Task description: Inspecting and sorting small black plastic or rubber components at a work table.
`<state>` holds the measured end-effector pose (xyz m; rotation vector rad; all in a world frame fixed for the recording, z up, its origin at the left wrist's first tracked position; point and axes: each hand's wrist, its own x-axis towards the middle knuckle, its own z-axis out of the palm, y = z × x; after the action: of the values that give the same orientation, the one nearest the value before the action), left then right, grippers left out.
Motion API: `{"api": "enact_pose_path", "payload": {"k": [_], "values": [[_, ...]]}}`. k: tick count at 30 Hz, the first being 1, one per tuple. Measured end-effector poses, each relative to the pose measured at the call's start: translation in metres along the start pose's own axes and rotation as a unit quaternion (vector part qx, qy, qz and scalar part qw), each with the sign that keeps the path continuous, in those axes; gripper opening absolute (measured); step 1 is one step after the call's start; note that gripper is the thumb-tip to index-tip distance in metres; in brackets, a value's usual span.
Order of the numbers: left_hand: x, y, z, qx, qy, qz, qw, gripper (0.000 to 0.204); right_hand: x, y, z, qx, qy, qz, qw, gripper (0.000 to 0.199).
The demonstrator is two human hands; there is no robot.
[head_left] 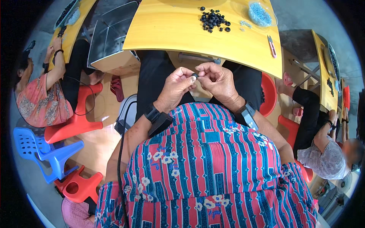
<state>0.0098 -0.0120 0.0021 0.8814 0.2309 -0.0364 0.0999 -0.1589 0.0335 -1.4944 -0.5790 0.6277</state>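
Just past the near edge of the yellow table (159, 28), above my lap, both hands are raised close together. My left hand (178, 86) is closed, its thumb and forefinger pinching a small black round part (195, 75) with a pale spot on top. Right beside it, my right hand (219, 81) is also closed, thumb and forefinger pinched at the part's edge. What its fingertips hold is too small to make out. On the tabletop lie a loose pile of small black ring-like parts (213, 19), several tiny clear pieces (245, 24) and red-handled thread snips (271, 46).
A clear bowl (274, 21) of pale bluish pieces stands at the table's far right. Left of the table is a grey open bin (108, 36); a red basin (270, 93) sits right of my legs. People work at side tables. A black cable (120, 163) runs by my left arm.
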Motion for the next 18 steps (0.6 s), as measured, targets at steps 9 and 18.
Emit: {"api": "enact_pose_path", "payload": {"k": [9,18], "values": [[0.0003,-0.0014,-0.0006,-0.005,0.014,-0.008,1.000,0.012,-0.0008,0.0030,-0.0027,-0.037,-0.001,0.009,0.999,0.016],[0.0009,-0.0028,-0.0016,-0.012,0.014,-0.006,1.000,0.013,-0.0014,0.0023,-0.0003,-0.027,0.016,-0.008,0.999,0.017]]}}
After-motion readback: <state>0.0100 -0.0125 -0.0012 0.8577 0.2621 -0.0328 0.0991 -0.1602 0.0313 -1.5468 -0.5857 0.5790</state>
